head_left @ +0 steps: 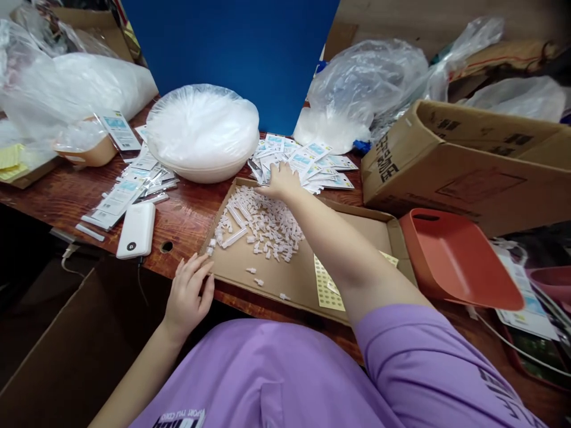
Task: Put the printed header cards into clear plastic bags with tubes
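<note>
My right hand [284, 183] reaches across the shallow cardboard tray [241, 270] to a pile of printed packets [307, 160] behind it. Its thumb is spread from the fingers; the fingertips are at the packets and I see nothing held. My left hand [190, 291] rests by the tray's front left corner, fingers loosely bent and thumb apart, with no object visible in it. Small white nozzle tips [272, 229] are heaped in the tray, a few lying loose in front. Several clear plastic tubes [234, 238] lie among them at the left. A yellow sticker sheet [328, 285] lies partly under my right forearm.
Behind the tray stands a bowl [203, 134] of white, plastic-wrapped material. More packets [120, 196] and a white power bank [136, 230] are at the left. A red-orange bin [459, 258] and a large cardboard box [464, 172] bound the right side.
</note>
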A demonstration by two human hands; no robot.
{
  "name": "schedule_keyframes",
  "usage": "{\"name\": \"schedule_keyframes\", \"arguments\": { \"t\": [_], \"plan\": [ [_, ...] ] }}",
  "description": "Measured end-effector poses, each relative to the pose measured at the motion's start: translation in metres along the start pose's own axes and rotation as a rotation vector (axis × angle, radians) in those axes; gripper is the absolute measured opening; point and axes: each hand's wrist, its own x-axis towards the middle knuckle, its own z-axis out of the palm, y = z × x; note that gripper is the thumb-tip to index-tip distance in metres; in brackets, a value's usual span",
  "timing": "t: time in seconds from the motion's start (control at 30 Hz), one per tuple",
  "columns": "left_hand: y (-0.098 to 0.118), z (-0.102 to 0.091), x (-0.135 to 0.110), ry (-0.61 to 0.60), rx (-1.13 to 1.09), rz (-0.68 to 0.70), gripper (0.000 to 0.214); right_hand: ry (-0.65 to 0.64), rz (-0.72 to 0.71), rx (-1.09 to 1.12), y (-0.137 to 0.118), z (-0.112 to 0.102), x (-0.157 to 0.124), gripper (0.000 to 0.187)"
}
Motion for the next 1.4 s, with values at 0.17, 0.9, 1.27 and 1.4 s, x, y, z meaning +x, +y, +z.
{"name": "schedule_keyframes", "arguments": {
  "t": [0.17,0.9,1.27,1.4],
  "plan": [
    [-0.008,-0.013,-0.001,0.026,-0.030,0.087,0.043,-0.182,-0.017,-0.129,-0.008,-0.009,0.023,0.087],
    [0.017,0.112,0.317,-0.560,-0.989,-0.666,0.032,0.014,-0.061,-0.187,0.087,-0.117,0.040,0.027],
    [0.067,0.160,0.352,-0.812,-1.669,-1.022,0.064,-0.059,-0.114,0.056,0.086,-0.111,0.029,0.028],
    [0.055,0.157,0.346,-0.774,-1.778,-0.992,0.054,-0.103,-0.158,0.153,0.091,-0.105,0.020,0.034]
  ]
}}
